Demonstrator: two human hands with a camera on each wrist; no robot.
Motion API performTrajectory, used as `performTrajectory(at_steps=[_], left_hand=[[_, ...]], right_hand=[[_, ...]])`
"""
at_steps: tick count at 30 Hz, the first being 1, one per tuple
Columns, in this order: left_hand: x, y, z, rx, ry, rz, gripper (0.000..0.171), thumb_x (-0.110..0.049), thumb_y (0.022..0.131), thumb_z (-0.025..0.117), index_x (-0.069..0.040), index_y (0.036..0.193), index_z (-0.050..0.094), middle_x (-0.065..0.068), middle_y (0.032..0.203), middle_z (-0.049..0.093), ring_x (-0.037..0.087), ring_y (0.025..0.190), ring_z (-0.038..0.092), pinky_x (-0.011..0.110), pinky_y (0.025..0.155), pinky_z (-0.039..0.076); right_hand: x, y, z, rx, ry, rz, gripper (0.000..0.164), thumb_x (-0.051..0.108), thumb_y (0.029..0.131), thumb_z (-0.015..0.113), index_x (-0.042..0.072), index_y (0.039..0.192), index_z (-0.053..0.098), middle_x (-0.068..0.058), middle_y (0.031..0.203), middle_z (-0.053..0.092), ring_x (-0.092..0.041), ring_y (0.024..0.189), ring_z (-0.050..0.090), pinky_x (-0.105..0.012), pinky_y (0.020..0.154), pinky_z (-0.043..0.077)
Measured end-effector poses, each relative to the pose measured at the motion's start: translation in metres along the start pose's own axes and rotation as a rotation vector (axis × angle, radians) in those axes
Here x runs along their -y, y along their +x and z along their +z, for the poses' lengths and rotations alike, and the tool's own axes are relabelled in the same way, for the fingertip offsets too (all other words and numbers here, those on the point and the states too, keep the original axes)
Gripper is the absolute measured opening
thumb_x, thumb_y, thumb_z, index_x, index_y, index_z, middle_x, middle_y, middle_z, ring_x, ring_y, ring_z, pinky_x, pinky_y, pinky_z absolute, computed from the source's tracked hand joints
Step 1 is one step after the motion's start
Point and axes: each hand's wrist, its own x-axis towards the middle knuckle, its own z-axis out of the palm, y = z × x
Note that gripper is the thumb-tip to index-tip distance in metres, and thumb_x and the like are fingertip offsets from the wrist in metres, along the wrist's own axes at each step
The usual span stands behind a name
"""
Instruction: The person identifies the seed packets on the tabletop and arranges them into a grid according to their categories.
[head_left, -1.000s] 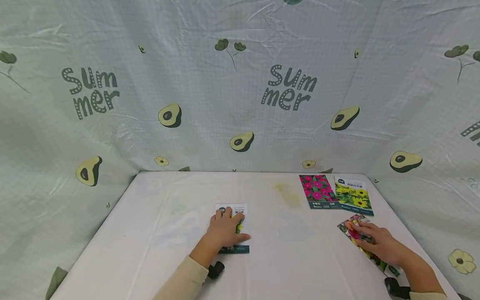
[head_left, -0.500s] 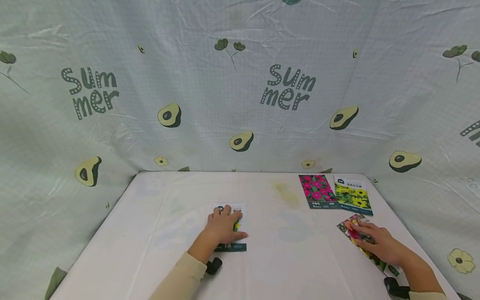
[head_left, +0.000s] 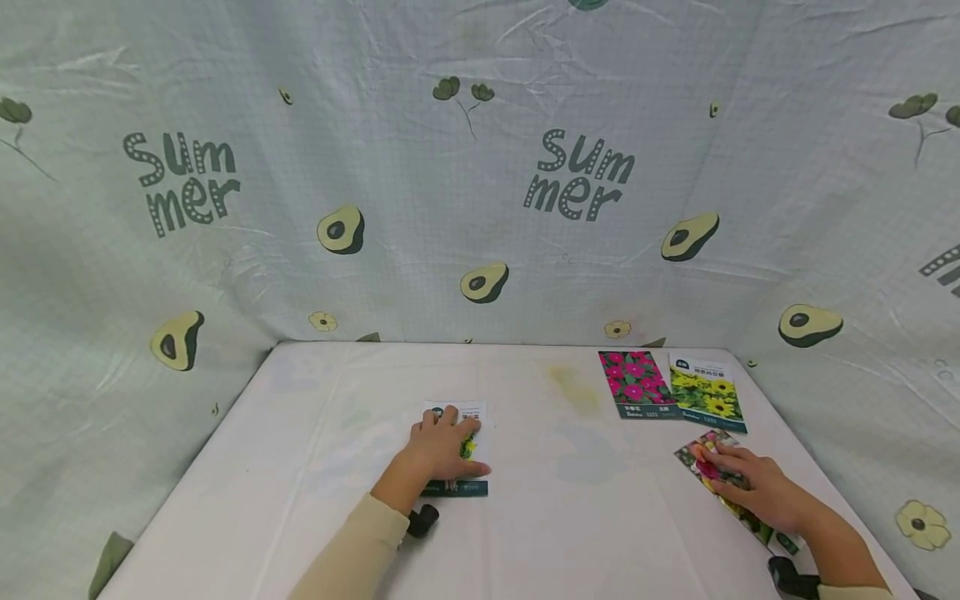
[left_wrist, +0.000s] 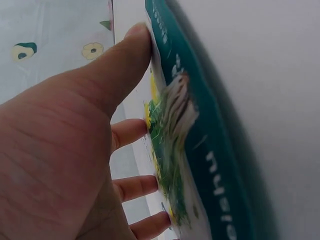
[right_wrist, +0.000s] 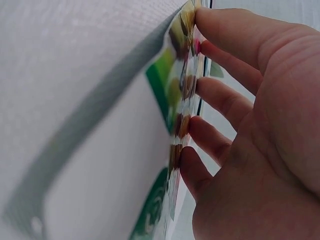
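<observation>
In the head view my left hand [head_left: 437, 448] rests palm-down, fingers spread, over a seed packet [head_left: 468, 489] with a white top, yellow flowers and a dark teal bottom band. The left wrist view shows the thumb and fingertips touching this packet's printed face [left_wrist: 172, 115]. At the right, my right hand [head_left: 761, 492] lies on another seed packet [head_left: 692, 455], set at a slant and printed with pink, red and yellow flowers. Up close in the right wrist view, fingertips press along that packet's face [right_wrist: 177, 75], and one corner lifts off the table. Each hand covers part of its packet.
A packet of magenta flowers [head_left: 636, 379] and one of yellow flowers [head_left: 707, 392] lie side by side at the back right, overlapping slightly. The white table [head_left: 570, 533] meets a hanging cloth [head_left: 420, 167] printed with avocados. Small black devices [head_left: 423, 521] sit at both wrists.
My left hand has slid the packet beneath it a little to the left and away from me. The right hand and the other packets have stayed in place.
</observation>
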Motion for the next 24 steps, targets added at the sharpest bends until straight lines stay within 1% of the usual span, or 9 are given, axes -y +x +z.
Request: performTrajectory(at_steps=[4,8,12,19,24], left_hand=[[0.002,0.004,-0.001,0.012,0.003,0.001,0.084,-0.067,0.08,0.077,-0.027,0.149,0.052,0.015,0.152,0.042,0.043,0.132,0.039,0.062,0.108,0.036],[0.005,0.007,-0.004,0.019,-0.002,-0.001,0.083,-0.065,0.081,0.077,-0.026,0.15,0.051,0.016,0.155,0.04,0.046,0.135,0.037,0.063,0.111,0.033],[0.007,0.008,-0.006,0.029,-0.004,0.0,0.083,-0.063,0.082,0.077,-0.025,0.151,0.05,0.017,0.157,0.038,0.048,0.138,0.035,0.064,0.112,0.032],[0.009,0.008,-0.006,0.024,-0.01,-0.006,0.084,-0.064,0.081,0.078,-0.025,0.15,0.052,0.016,0.158,0.039,0.046,0.139,0.036,0.064,0.112,0.032],[0.01,0.011,-0.005,0.023,-0.008,-0.015,0.084,-0.065,0.081,0.077,-0.026,0.15,0.051,0.016,0.158,0.039,0.046,0.138,0.036,0.064,0.112,0.032]], right_hand=[[0.0,0.0,-0.001,0.0,-0.006,-0.001,0.074,0.047,0.098,0.064,-0.004,0.149,0.047,-0.038,0.153,0.031,-0.061,0.127,0.034,-0.073,0.094,0.043],[-0.001,0.002,-0.001,-0.008,-0.011,-0.009,0.074,0.046,0.098,0.065,-0.004,0.15,0.046,-0.038,0.152,0.032,-0.061,0.127,0.034,-0.074,0.094,0.042],[-0.003,0.004,0.0,-0.003,-0.008,-0.001,0.075,0.047,0.098,0.065,-0.003,0.15,0.046,-0.037,0.152,0.032,-0.061,0.127,0.034,-0.074,0.094,0.042],[-0.004,0.004,0.002,0.016,0.002,0.026,0.077,0.049,0.098,0.064,-0.003,0.15,0.045,-0.037,0.153,0.03,-0.059,0.127,0.033,-0.073,0.094,0.043],[-0.005,0.004,0.002,0.013,-0.004,0.017,0.074,0.048,0.098,0.064,-0.002,0.15,0.046,-0.036,0.153,0.031,-0.06,0.127,0.034,-0.074,0.094,0.043]])
